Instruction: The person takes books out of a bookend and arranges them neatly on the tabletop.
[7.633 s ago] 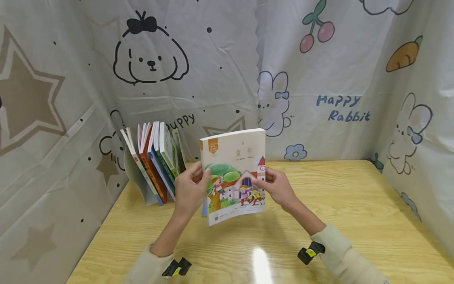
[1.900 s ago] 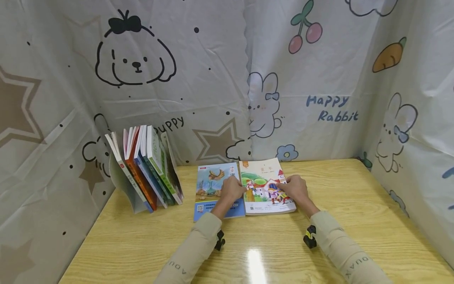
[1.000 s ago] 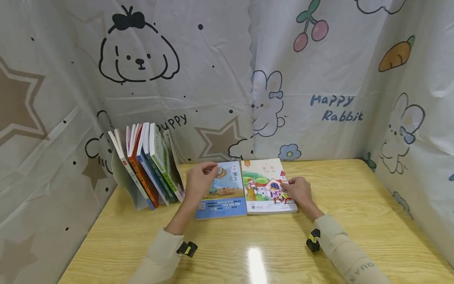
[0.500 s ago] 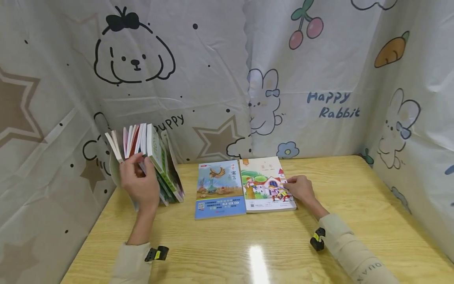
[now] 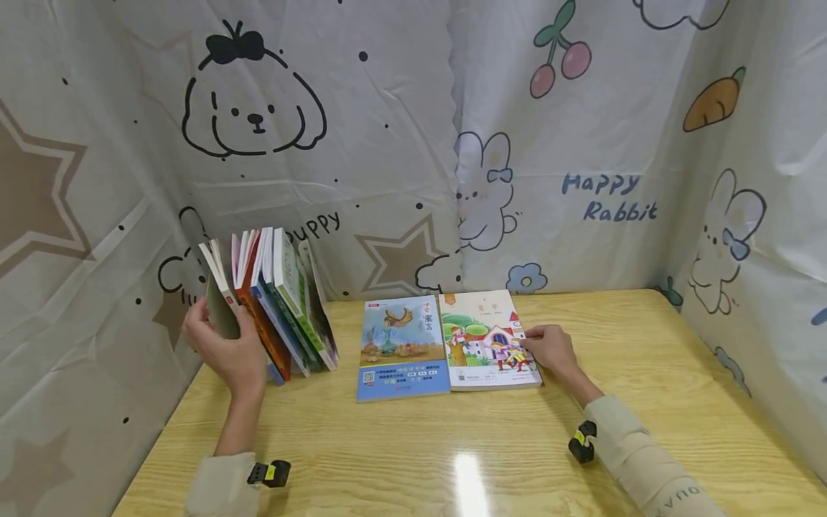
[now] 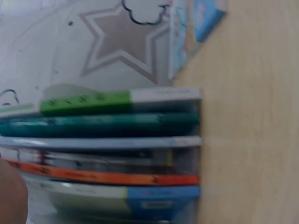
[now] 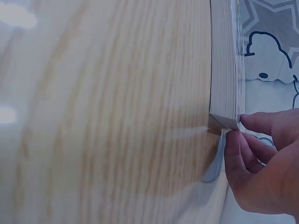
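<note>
Two paperback books lie flat side by side: a blue book (image 5: 403,348) and, against its right edge, a white book (image 5: 487,341) with a cartoon cover. My right hand (image 5: 552,352) pinches the white book's right edge; in the right wrist view, thumb and fingers meet at the corner of its page block (image 7: 226,70). At the left, my left hand (image 5: 226,345) reaches round the leftmost book (image 5: 222,276) of the upright row, thumb by its spine and fingers on its far side. In the left wrist view, that book's white-and-blue spine (image 6: 159,198) shows low.
Several upright books, among them an orange book (image 5: 268,334) and a green-and-white book (image 5: 291,287), lean leftward between the sides of a pale bookend (image 5: 313,266). They stand on a wood-grain table (image 5: 400,452). A printed curtain (image 5: 400,143) encloses the back and sides.
Both hands held the white book up earlier; it now lies beside the blue book. My left hand has moved left from there to the upright row. My right hand stays at the white book's edge.
</note>
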`<state>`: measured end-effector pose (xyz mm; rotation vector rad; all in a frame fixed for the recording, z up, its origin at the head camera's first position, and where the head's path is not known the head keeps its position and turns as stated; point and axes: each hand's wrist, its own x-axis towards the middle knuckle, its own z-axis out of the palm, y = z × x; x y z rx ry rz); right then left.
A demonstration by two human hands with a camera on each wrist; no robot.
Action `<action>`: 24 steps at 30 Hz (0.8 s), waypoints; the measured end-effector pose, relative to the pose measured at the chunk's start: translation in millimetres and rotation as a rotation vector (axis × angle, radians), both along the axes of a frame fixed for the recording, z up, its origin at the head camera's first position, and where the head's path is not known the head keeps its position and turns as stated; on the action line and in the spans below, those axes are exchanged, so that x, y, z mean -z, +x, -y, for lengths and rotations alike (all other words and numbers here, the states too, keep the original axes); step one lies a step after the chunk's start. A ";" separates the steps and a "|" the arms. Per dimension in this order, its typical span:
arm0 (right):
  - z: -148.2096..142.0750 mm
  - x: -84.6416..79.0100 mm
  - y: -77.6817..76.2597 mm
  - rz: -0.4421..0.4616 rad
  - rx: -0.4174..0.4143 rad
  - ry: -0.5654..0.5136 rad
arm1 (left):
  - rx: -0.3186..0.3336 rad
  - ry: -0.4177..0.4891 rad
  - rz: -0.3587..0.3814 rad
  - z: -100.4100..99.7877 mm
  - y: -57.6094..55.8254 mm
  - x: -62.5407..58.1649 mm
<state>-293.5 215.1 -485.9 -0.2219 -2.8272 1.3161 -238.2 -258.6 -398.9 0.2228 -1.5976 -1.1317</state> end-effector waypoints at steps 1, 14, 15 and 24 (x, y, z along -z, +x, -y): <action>0.1 0.5 0.3 0.001 -0.002 -0.001 | 0.013 0.013 0.017 1.9 -0.2 3.5; -3.5 3.4 -0.1 0.015 -0.010 -0.014 | 0.088 0.005 0.115 13.9 -9.3 30.0; -4.2 3.6 0.0 0.016 -0.013 -0.018 | 0.069 -0.002 0.119 13.2 -9.1 29.5; -5.4 2.0 0.8 0.004 -0.029 -0.028 | -0.024 0.021 0.144 7.0 -6.4 22.3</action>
